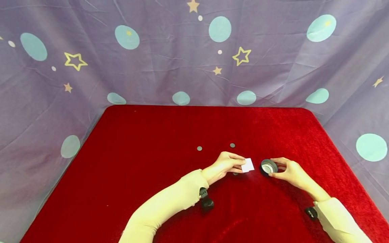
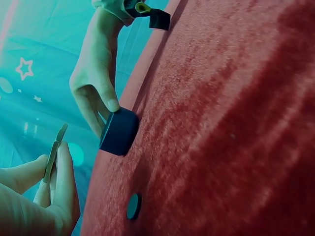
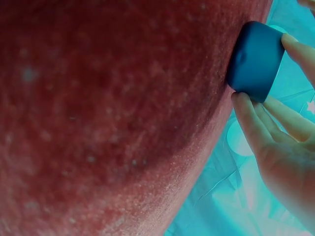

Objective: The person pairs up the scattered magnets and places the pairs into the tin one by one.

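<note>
My left hand [image 1: 223, 165] pinches a white card [image 1: 248, 165] by its edge, likely keeping its face clear; my right hand [image 1: 290, 172] grips a dark dish [image 1: 268, 167], perhaps steadying it, both nearer the table's [image 1: 136, 141] right edge.

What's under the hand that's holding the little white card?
A small disc on the red cloth peeks out beneath the left hand. In the head view, the hand covers part of it; whatever else that hand or the white card hides cannot be seen.
</note>
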### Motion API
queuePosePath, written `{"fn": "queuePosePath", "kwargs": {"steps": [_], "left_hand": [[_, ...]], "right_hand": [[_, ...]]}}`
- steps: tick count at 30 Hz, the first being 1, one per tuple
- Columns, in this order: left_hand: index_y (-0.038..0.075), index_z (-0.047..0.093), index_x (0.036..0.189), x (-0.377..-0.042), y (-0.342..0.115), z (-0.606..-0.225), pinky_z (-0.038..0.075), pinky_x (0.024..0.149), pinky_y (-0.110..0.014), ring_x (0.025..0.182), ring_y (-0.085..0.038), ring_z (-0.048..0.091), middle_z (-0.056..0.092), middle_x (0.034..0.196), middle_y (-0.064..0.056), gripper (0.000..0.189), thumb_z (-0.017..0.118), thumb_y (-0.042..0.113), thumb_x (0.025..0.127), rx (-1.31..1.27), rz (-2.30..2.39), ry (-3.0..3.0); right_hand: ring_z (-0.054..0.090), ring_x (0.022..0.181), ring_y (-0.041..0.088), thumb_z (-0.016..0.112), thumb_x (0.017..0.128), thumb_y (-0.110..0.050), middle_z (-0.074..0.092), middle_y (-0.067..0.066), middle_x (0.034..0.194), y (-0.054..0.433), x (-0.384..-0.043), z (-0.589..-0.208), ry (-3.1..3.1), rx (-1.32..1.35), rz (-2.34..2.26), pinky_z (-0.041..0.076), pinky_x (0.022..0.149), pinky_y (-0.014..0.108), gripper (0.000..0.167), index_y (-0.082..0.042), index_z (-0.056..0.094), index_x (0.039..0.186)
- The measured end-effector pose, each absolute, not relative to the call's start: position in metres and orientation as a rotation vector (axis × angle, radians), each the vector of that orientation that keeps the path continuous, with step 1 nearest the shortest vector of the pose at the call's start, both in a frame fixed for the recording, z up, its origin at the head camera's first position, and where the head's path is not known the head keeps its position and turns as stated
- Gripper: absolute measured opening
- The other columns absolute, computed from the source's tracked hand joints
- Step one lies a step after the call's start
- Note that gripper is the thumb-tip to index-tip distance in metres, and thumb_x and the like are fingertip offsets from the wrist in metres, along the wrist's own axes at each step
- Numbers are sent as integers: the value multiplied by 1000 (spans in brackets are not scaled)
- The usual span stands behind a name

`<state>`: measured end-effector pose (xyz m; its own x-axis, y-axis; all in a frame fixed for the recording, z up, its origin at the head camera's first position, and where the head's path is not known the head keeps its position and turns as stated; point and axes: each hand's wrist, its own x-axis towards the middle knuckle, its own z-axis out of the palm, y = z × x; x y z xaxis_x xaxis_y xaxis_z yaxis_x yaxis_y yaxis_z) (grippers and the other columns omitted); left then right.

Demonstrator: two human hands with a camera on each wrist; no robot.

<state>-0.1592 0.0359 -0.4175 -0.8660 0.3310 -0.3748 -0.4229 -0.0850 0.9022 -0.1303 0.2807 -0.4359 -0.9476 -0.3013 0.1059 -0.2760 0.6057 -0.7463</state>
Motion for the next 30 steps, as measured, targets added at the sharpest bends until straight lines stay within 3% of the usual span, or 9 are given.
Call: {"fn": "queuePosePath", "kwargs": {"steps": [30], "left_hand": [[-16,60,97,-170,88,-430,51,66,-39,84,-36,60,61,89,-29,24,56,-18,73,-192,2059,1630]], "right_hand": [[61,82,28,76,67,-11,59,22,99,279,-131,-433,2813,-536,-1230,51,66,29,51,12,54,108]]}}
